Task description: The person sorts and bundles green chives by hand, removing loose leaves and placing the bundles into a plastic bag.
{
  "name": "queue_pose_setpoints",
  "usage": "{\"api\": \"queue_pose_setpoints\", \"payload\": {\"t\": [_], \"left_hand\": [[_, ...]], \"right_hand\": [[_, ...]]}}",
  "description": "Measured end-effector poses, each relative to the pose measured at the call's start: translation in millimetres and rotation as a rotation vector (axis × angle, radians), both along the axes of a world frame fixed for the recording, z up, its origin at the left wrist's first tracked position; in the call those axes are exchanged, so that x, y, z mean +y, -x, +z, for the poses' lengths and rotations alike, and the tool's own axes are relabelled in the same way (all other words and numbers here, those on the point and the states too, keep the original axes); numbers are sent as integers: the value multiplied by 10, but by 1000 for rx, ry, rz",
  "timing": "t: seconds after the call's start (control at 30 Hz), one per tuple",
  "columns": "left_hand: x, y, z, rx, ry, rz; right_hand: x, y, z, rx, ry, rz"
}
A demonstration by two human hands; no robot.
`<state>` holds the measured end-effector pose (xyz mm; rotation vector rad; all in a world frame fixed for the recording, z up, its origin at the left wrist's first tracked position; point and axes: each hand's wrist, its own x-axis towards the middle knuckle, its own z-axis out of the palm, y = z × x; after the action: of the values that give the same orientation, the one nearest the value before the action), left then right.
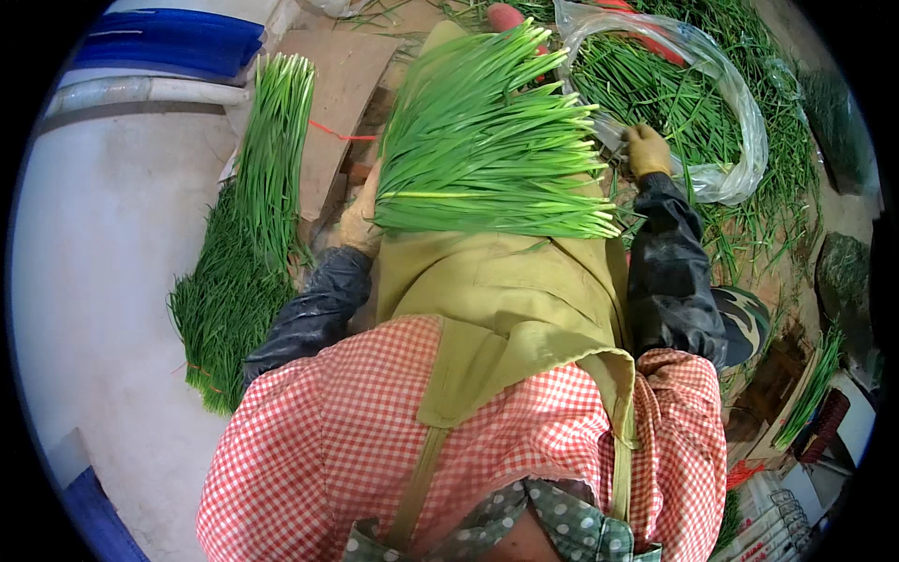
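Note:
A spread layer of green garlic chives (484, 161) lies across my lap on an olive apron (491, 274), its pale cut ends to the right. My left hand (362, 218), in a tan glove, is at the layer's left edge; its fingers are partly hidden, so its grip cannot be told. Near the cut ends, my right hand (647, 151), in a tan glove, has its fingers curled at the rim of a clear plastic bag (748, 147) with loose chives (660, 91) in it. Whether it holds anything cannot be told.
Left of me, a chive bundle (277, 140) rests by a brown board (344, 91), above darker bundled chives (239, 288). A red tie (340, 133) crosses the board's edge. Loose chives (779, 161) cover the floor at right. A white pipe (140, 91) lies at upper left.

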<state>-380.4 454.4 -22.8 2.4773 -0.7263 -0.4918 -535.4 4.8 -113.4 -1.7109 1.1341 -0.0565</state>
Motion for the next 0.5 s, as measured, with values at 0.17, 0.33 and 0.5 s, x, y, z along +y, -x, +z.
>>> {"api": "queue_pose_setpoints", "payload": {"t": [0.17, 0.33, 0.5], "left_hand": [[91, -5, -164, -53, 81, -19], [-54, -6, -156, -131, 230, -109], [-40, -4, 79, -230, 83, -114]], "right_hand": [[530, 245, 794, -227, 326, 212], [1436, 8, 1432, -422, 785, 678], [1823, -264, 1221, -400, 829, 898]]}}
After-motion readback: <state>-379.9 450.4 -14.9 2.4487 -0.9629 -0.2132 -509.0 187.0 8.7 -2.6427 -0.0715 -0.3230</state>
